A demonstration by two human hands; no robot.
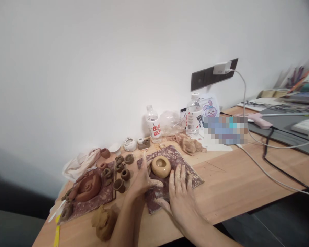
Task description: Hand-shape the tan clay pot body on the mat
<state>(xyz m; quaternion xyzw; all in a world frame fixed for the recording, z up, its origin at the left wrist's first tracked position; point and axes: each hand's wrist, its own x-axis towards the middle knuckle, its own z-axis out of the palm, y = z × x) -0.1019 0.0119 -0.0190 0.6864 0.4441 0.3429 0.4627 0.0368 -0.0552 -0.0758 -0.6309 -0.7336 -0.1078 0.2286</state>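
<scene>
A small round pot of pale yellow-tan wet clay (161, 173), with a hollow in its top, sits on a speckled dark red board (173, 152). My left hand (142, 180) is at its left side, thumb stretched across in front and fingers pointing away. On the near right is my right hand (181, 193), its fingers extended and thumb apart, fingertips close to the pot's edge. Whether either hand touches the clay I cannot tell. Pale clay smears cover the fingers of both hands.
To the left, a second board (92, 202) carries a reddish-brown clay piece (89, 187). Several small brown clay pots (125, 174) stand between the boards. A clay lump (104, 221) lies near the front. Behind are two plastic bottles (153, 128) and crumpled brown paper (190, 144). A white cable (267, 173) crosses the right side.
</scene>
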